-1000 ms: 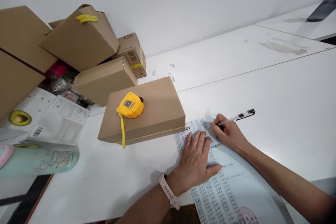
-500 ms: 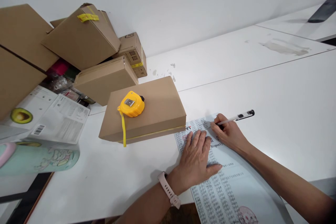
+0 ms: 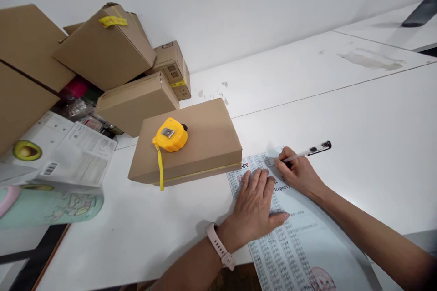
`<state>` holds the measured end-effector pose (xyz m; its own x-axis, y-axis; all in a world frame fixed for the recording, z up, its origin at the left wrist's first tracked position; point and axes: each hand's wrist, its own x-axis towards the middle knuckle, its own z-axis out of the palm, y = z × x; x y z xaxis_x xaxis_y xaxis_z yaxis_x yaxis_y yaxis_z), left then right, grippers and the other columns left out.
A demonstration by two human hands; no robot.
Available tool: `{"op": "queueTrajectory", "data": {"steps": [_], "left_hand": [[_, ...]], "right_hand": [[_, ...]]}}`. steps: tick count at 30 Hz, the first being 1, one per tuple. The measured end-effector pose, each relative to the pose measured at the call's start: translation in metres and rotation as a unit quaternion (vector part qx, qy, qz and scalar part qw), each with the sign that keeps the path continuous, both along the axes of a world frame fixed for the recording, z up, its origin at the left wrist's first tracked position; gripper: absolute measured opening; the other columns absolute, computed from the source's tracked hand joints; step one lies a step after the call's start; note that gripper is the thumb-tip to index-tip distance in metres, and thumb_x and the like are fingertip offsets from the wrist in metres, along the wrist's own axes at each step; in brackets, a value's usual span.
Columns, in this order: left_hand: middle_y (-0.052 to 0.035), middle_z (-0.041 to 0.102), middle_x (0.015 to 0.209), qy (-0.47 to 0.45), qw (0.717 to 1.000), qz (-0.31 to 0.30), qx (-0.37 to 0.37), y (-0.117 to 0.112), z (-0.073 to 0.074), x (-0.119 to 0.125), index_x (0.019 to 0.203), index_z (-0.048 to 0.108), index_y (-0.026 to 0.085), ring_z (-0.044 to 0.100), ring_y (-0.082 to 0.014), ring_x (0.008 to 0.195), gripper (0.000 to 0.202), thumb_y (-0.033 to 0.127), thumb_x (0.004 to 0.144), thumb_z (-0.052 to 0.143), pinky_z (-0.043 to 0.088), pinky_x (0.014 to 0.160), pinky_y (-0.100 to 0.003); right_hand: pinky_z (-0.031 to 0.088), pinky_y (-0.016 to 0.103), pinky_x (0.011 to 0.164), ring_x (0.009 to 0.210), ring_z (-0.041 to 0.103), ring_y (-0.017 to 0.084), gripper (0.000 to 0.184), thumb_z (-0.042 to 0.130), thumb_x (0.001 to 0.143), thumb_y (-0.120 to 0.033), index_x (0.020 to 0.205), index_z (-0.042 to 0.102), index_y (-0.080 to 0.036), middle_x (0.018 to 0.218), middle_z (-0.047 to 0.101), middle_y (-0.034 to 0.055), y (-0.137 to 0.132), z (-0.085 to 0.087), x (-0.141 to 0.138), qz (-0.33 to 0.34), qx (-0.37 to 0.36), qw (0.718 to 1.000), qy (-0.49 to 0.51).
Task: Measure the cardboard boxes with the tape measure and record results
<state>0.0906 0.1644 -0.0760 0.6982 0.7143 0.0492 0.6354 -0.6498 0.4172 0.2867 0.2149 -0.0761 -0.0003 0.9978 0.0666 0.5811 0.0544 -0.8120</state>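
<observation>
Writing on one printed sheet (image 3: 300,245) at the table's (image 3: 341,113) near edge, the right hand (image 3: 297,173) has its fingers clenched around one pen (image 3: 305,152). The left hand (image 3: 254,211) presses flat, fingers released. One yellow tape measure (image 3: 170,135) sits on one flat box (image 3: 191,143); five boxes are stacked behind.

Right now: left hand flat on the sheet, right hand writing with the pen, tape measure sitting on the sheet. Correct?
Not quite. In the head view the tape measure sits on the box, not the sheet. Left hand flat on the sheet and right hand with the pen are right.
</observation>
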Motion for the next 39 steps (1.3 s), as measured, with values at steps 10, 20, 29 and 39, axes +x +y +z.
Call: {"op": "queueTrajectory", "data": {"steps": [10, 20, 29, 39], "left_hand": [[-0.0215, 0.033, 0.163, -0.016, 1.0, 0.004, 0.008, 0.0, 0.002, -0.001, 0.15, 0.037, 0.006, 0.022, -0.0352, 0.154, 0.079, 0.061, 0.095, 0.053, 0.014, 0.128, -0.055], [-0.0107, 0.069, 0.124, -0.262, 0.906, 0.135, 0.303, -0.004, 0.048, -0.022, 0.122, 0.055, 0.026, 0.058, -0.0273, 0.127, 0.027, 0.029, 0.095, 0.055, 0.048, 0.109, -0.049], [-0.021, 0.047, 0.148, -0.314, 0.836, 0.434, 0.123, 0.06, 0.141, -0.123, 0.134, 0.043, 0.02, 0.035, -0.0401, 0.144, 0.077, 0.034, 0.069, 0.082, 0.02, 0.12, -0.061], [-0.0136, 0.072, 0.104, -0.471, 0.825, 0.253, -0.184, 0.051, 0.179, -0.122, 0.117, 0.058, 0.014, 0.066, -0.0196, 0.073, 0.051, 0.057, 0.09, 0.048, 0.051, 0.065, -0.031]], "right_hand": [[0.038, 0.029, 0.05, 0.053, 0.046, 0.015, 0.018, 0.052, 0.094, -0.039, 0.082, 0.05, -0.025, 0.064, 0.053, -0.0027, 0.003, -0.003, 0.008, -0.024, 0.056, 0.998, -0.023], [0.052, 0.047, 0.073, 0.103, 0.064, 0.037, 0.042, 0.047, 0.084, -0.019, 0.119, 0.066, -0.03, 0.111, 0.069, 0.0143, 0.009, -0.013, 0.028, 0.018, 0.194, 0.974, -0.119], [0.044, 0.04, 0.055, 0.08, 0.064, 0.029, 0.025, 0.046, 0.096, -0.038, 0.116, 0.058, -0.033, 0.111, 0.067, 0.0118, 0.0, 0.049, 0.0, -0.076, 0.26, 0.962, -0.038], [0.059, 0.041, 0.081, 0.091, 0.07, 0.026, 0.042, 0.052, 0.094, -0.054, 0.103, 0.075, -0.02, 0.102, 0.076, 0.0137, 0.035, 0.152, -0.091, 0.164, -0.035, 0.939, 0.301]]}}
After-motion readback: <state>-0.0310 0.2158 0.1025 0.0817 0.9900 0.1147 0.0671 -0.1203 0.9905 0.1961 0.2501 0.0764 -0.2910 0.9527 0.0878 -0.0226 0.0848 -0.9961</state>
